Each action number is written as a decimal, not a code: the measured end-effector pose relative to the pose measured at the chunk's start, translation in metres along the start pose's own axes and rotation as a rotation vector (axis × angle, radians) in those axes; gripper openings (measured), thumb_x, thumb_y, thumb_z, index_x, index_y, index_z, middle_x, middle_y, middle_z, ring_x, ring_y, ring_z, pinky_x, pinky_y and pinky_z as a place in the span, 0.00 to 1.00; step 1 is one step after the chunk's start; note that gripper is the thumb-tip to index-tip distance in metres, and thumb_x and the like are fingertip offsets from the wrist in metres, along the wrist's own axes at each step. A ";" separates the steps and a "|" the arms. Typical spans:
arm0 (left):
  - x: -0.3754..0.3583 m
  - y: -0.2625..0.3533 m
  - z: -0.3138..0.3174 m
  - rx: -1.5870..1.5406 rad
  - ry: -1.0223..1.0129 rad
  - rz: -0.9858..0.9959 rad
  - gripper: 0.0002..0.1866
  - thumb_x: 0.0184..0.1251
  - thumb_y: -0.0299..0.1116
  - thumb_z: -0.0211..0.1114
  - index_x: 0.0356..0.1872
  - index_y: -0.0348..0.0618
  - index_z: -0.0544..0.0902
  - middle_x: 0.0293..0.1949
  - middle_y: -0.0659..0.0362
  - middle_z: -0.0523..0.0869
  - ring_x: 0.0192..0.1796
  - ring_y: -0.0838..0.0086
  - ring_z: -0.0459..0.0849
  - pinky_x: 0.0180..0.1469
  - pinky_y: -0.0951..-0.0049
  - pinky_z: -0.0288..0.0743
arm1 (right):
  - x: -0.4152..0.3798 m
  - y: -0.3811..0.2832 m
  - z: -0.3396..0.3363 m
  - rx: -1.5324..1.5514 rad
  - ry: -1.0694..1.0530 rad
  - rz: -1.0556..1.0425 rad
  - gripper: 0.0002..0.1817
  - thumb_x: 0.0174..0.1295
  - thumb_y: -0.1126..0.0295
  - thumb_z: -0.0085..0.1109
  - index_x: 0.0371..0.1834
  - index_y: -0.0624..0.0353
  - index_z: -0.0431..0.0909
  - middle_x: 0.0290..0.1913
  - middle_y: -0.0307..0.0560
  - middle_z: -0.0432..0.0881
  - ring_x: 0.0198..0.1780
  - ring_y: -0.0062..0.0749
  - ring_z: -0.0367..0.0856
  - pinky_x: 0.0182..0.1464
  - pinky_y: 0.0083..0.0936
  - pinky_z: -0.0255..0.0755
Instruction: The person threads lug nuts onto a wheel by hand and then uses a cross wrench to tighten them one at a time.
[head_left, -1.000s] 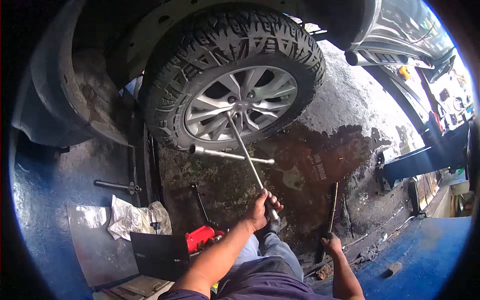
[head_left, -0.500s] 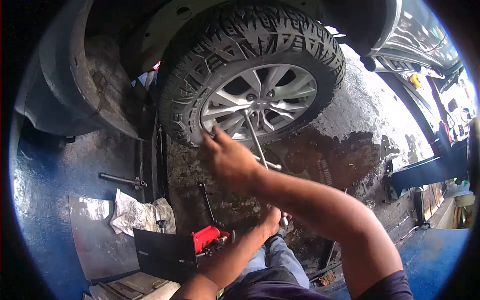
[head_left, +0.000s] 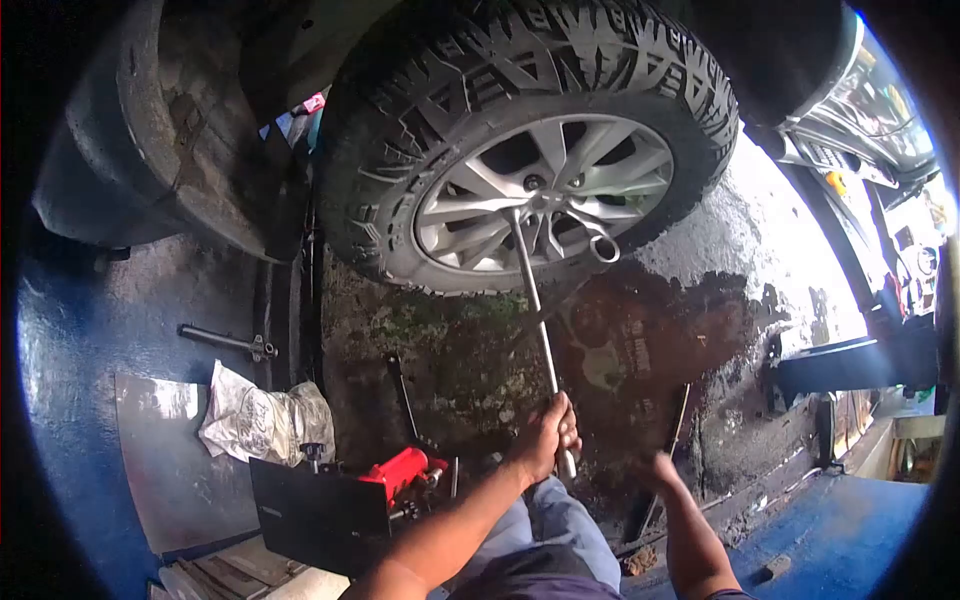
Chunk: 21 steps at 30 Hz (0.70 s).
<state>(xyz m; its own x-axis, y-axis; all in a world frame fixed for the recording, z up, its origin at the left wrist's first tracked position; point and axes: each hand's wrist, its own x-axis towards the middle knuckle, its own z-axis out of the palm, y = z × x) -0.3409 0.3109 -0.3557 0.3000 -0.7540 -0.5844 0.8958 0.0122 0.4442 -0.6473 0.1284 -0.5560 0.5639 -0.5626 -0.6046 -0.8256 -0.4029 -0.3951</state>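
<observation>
A four-way lug wrench point(head_left: 533, 290) reaches from the wheel's hub area down toward me. Its far end meets the silver alloy wheel point(head_left: 555, 150) at a lug nut. One socket end of the crossbar shows near the rim's lower right, while the rest of the bar is smeared by motion. My left hand point(head_left: 543, 440) is wrapped around the shaft close to its near end. Off to the right, apart from the wrench, is my right hand point(head_left: 657, 472); blur and its angle hide the fingers. The chunky-treaded tire point(head_left: 380, 190) surrounds the rim.
A red tool point(head_left: 398, 470) and a black panel point(head_left: 310, 515) lie at lower left, near a white cloth bag point(head_left: 255, 415). A metal bar point(head_left: 225, 342) rests on the blue floor. At right stands a dark lift arm point(head_left: 850, 362).
My right hand has swung from beside the rim down to the lower right. The wrench's crossbar has turned, and my left hand stays around the near end. The view has shifted slightly.
</observation>
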 end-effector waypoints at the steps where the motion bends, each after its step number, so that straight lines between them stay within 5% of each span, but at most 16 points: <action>1: 0.000 -0.006 -0.003 -0.016 0.023 -0.007 0.15 0.75 0.51 0.55 0.35 0.52 0.72 0.22 0.70 0.64 0.23 0.82 0.66 0.34 0.70 0.72 | 0.008 0.001 0.005 0.147 0.169 -0.084 0.20 0.59 0.61 0.65 0.52 0.60 0.81 0.40 0.58 0.86 0.48 0.47 0.85 0.50 0.36 0.77; 2: 0.005 -0.006 -0.004 -0.029 0.036 -0.001 0.15 0.76 0.51 0.55 0.35 0.52 0.71 0.22 0.70 0.64 0.23 0.82 0.66 0.34 0.70 0.71 | -0.013 -0.053 -0.046 0.330 0.431 -0.190 0.18 0.59 0.63 0.64 0.51 0.58 0.81 0.38 0.60 0.84 0.47 0.47 0.84 0.48 0.35 0.77; 3: 0.008 -0.006 -0.004 -0.042 0.052 0.002 0.15 0.76 0.51 0.55 0.35 0.52 0.71 0.21 0.70 0.64 0.23 0.82 0.66 0.33 0.70 0.71 | -0.025 -0.095 -0.094 0.322 0.507 -0.082 0.17 0.61 0.65 0.61 0.53 0.59 0.79 0.38 0.58 0.84 0.43 0.44 0.84 0.45 0.34 0.77; 5: 0.009 -0.009 -0.006 -0.057 0.029 -0.005 0.15 0.76 0.51 0.55 0.35 0.53 0.72 0.21 0.70 0.64 0.22 0.82 0.65 0.33 0.70 0.70 | -0.046 -0.167 -0.167 0.450 0.856 -0.211 0.16 0.62 0.71 0.60 0.54 0.61 0.77 0.45 0.54 0.82 0.48 0.45 0.81 0.53 0.35 0.74; 8: 0.015 -0.012 -0.009 -0.088 0.015 -0.005 0.16 0.75 0.53 0.54 0.35 0.53 0.71 0.21 0.71 0.65 0.21 0.84 0.65 0.29 0.74 0.70 | -0.080 -0.285 -0.236 0.060 1.130 -0.549 0.21 0.57 0.72 0.63 0.56 0.57 0.77 0.52 0.52 0.80 0.57 0.45 0.77 0.59 0.37 0.71; 11: 0.011 -0.009 -0.006 -0.112 0.064 -0.051 0.12 0.76 0.47 0.55 0.38 0.52 0.72 0.22 0.69 0.66 0.23 0.80 0.67 0.35 0.65 0.73 | -0.119 -0.423 -0.247 -0.124 0.805 -1.077 0.20 0.52 0.66 0.64 0.51 0.51 0.81 0.62 0.50 0.75 0.65 0.50 0.70 0.68 0.45 0.60; 12: 0.017 -0.020 -0.010 -0.033 0.050 0.019 0.12 0.75 0.46 0.57 0.37 0.51 0.72 0.22 0.68 0.66 0.23 0.79 0.67 0.34 0.65 0.74 | -0.106 -0.436 -0.227 0.084 0.721 -1.160 0.18 0.55 0.64 0.61 0.51 0.49 0.83 0.63 0.48 0.74 0.67 0.51 0.67 0.72 0.49 0.54; 13: 0.022 -0.030 -0.013 0.046 0.043 0.090 0.11 0.74 0.44 0.58 0.36 0.50 0.72 0.22 0.67 0.67 0.24 0.78 0.68 0.33 0.64 0.74 | -0.101 -0.463 -0.230 -0.462 0.637 -1.427 0.18 0.56 0.61 0.58 0.49 0.53 0.84 0.62 0.49 0.76 0.68 0.49 0.67 0.74 0.53 0.51; 15: 0.020 -0.019 -0.006 -0.037 0.064 0.022 0.11 0.74 0.43 0.58 0.35 0.50 0.73 0.22 0.67 0.67 0.22 0.79 0.67 0.32 0.66 0.73 | -0.064 -0.496 -0.204 -0.918 0.661 -1.372 0.19 0.56 0.60 0.56 0.48 0.56 0.84 0.59 0.48 0.79 0.66 0.48 0.69 0.73 0.55 0.51; 17: 0.006 -0.001 0.006 -0.069 0.067 -0.036 0.12 0.76 0.45 0.56 0.34 0.51 0.72 0.20 0.70 0.65 0.20 0.81 0.65 0.30 0.70 0.71 | -0.033 -0.468 -0.235 -0.751 0.448 -1.054 0.16 0.54 0.62 0.59 0.43 0.54 0.86 0.52 0.45 0.82 0.59 0.41 0.73 0.65 0.46 0.61; 19: 0.000 0.005 0.005 -0.072 0.008 -0.044 0.14 0.76 0.47 0.55 0.33 0.53 0.71 0.21 0.71 0.65 0.20 0.83 0.65 0.30 0.72 0.70 | -0.013 -0.395 -0.257 -0.267 0.429 -0.702 0.11 0.53 0.64 0.63 0.39 0.53 0.87 0.46 0.46 0.82 0.50 0.37 0.75 0.51 0.38 0.70; 21: -0.007 0.005 0.000 -0.054 0.000 -0.018 0.14 0.76 0.48 0.56 0.32 0.53 0.71 0.21 0.71 0.65 0.21 0.83 0.65 0.30 0.73 0.70 | 0.008 -0.295 -0.233 -0.423 0.517 -0.529 0.31 0.53 0.61 0.66 0.63 0.53 0.74 0.55 0.50 0.78 0.56 0.41 0.74 0.57 0.42 0.69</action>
<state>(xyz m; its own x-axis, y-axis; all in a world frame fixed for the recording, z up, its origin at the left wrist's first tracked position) -0.3380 0.3160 -0.3494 0.2838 -0.7542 -0.5922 0.9174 0.0340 0.3965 -0.3945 0.0746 -0.2828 0.8968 -0.4419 0.0192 -0.4314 -0.8834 -0.1828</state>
